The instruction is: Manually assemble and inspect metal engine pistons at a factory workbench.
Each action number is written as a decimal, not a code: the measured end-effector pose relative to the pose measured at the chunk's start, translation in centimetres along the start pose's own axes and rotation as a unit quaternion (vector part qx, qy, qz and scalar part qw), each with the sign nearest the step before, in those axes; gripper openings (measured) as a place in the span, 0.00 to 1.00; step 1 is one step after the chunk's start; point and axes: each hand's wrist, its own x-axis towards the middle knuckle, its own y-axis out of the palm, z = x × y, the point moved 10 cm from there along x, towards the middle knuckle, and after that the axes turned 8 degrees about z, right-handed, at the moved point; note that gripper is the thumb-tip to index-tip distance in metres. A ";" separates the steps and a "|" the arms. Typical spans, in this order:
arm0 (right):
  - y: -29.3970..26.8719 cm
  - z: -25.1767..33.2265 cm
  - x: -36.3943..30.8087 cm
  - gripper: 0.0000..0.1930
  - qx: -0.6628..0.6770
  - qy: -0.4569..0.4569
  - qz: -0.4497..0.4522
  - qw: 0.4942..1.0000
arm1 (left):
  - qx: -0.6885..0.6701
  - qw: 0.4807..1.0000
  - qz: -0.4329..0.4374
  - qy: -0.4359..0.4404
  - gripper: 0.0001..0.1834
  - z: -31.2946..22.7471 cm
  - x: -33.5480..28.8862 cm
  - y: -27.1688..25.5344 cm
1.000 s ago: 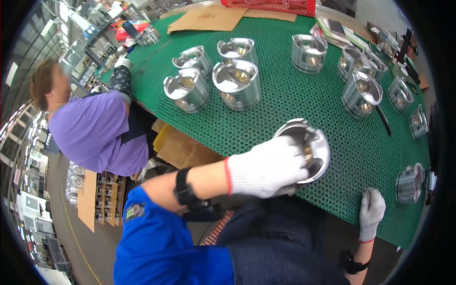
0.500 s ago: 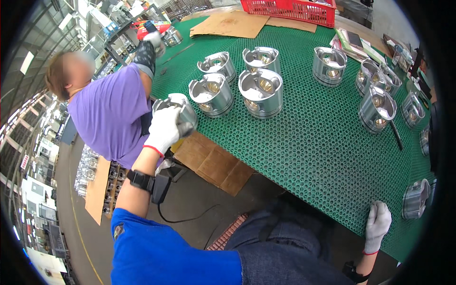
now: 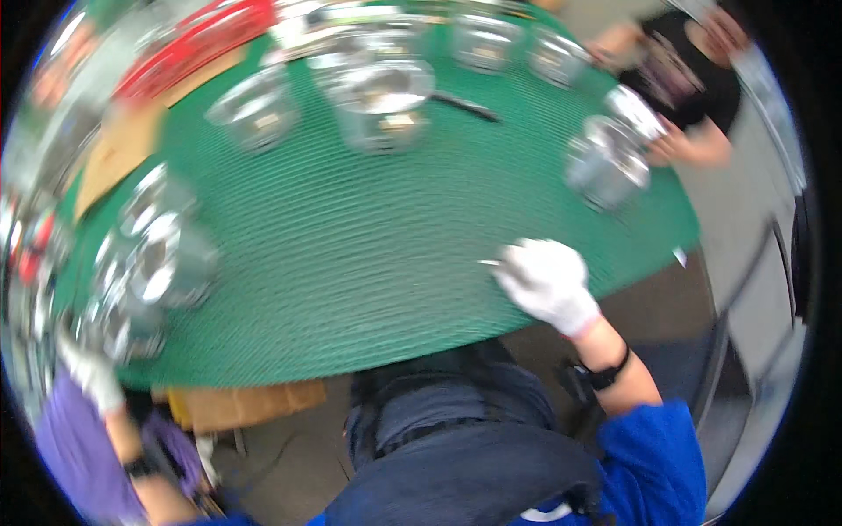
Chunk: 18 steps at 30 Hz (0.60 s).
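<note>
Silver metal pistons stand on the green textured mat (image 3: 368,219). At the far left, my left hand (image 3: 90,375), in a white glove, reaches to the edge of a piston group, closest to a piston (image 3: 132,326); blur hides its fingers and whether it touches or grips one. Another piston (image 3: 175,263) stands just behind that one. My right hand (image 3: 545,279), also white-gloved, is above the mat at centre right with fingers curled. A thin white sliver (image 3: 488,262) shows at its fingertips, too small to name. A single piston (image 3: 605,171) stands beyond it.
On the right, a co-worker in a dark shirt (image 3: 684,74) has a hand on a tilted piston (image 3: 633,112). More pistons (image 3: 381,105) stand toward the back, near a dark rod (image 3: 465,107). Cardboard (image 3: 123,153) and a red crate (image 3: 197,48) lie back left; a person in purple (image 3: 79,447) is lower left.
My view has swung to the right, blurring the picture. My right hand has risen from the mat's near edge and curled. The piston under my left hand is no longer clearly distinguishable.
</note>
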 end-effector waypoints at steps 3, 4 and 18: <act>-1.3 -0.3 -0.5 0.14 0.067 -0.028 -0.025 0.997 | -0.033 0.974 0.088 0.205 0.29 -16.2 1.0 2.0; -1.3 -0.3 -0.8 0.15 0.066 -0.033 -0.027 0.997 | -0.064 0.957 0.134 0.251 0.31 -24.0 -0.6 4.0; -2.7 -4.8 -10.9 0.15 0.200 0.023 0.090 0.975 | -0.149 0.728 0.298 0.599 0.35 -77.1 -13.8 20.2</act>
